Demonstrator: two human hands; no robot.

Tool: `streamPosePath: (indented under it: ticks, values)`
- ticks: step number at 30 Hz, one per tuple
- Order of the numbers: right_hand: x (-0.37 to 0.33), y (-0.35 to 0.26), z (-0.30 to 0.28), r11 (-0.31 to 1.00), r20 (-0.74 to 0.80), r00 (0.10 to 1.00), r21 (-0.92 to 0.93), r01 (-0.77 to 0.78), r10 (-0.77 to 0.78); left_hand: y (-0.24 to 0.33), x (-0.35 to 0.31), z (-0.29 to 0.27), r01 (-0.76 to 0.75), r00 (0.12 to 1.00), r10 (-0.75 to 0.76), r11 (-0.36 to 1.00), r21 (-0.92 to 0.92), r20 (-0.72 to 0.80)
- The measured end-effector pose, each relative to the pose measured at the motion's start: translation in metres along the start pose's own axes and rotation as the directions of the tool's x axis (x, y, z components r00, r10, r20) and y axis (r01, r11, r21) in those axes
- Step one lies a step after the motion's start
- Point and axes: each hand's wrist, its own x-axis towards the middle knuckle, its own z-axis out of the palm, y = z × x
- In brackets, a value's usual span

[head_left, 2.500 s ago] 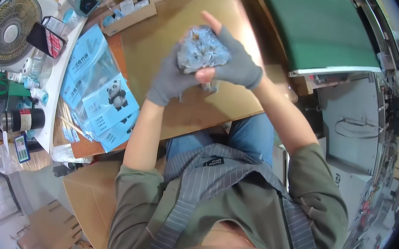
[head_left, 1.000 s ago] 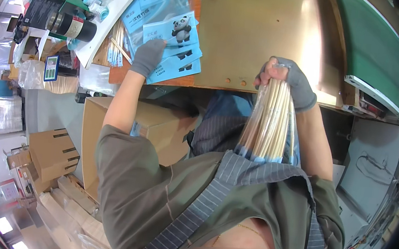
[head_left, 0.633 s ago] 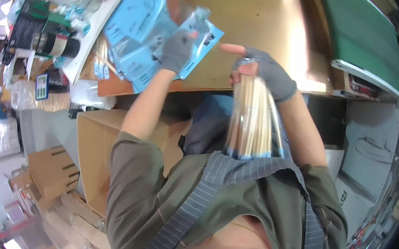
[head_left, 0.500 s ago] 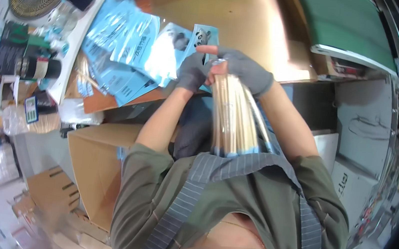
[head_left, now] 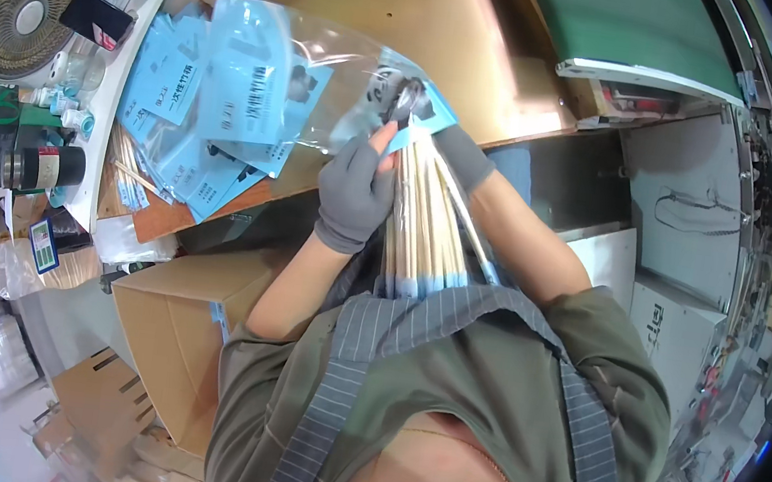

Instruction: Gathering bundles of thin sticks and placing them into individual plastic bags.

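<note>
At the near edge of the worktop (head_left: 417, 1), I'd keep the bundle of sticks (head_left: 429, 222) gathered and the clear bag (head_left: 334, 44) spread wide so nothing snags. The bundle's far end lies at the bag, between the hands. The left hand (head_left: 354, 188) bends its fingers just left of that end; whether they pinch, I can't tell, nor for the right hand (head_left: 463, 159), its fingers hidden by the bag.

Can't see most of right hand (head_left: 463, 160), covered by blue-printed bag (head_left: 439, 112) near desk's (head_left: 427, 3) near edge; can't see far edge, cropped at top.
</note>
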Motion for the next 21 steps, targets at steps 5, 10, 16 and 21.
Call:
streamPosePath:
  ticks: [5, 10, 16, 21]
  values:
    - [-0.118, 0.044, 0.032, 0.948, -0.425, 0.905, -0.280, -0.151, 0.018, 0.024, -0.043, -0.030, -0.138, 0.969, 0.158, 0.984, -0.115, 0.191]
    - [-0.118, 0.007, 0.055, -0.095, -0.425, 0.793, -0.854, -0.511, -0.437, 0.039, -0.033, -0.027, 0.029, 0.978, 0.003, 0.988, -0.152, 0.208]
    - [-0.065, -0.066, 0.118, -0.462, 0.436, 0.523, -0.882, 0.088, -0.732, 0.051, 0.088, -0.068, 0.185, 0.981, -0.162, 0.941, -0.283, 0.103]
    - [-0.038, -0.122, 0.195, -0.645, 0.586, 0.551, -0.756, 0.108, -0.595, 0.061, 0.152, -0.108, 0.254, 0.959, -0.209, 0.935, -0.247, 0.194]
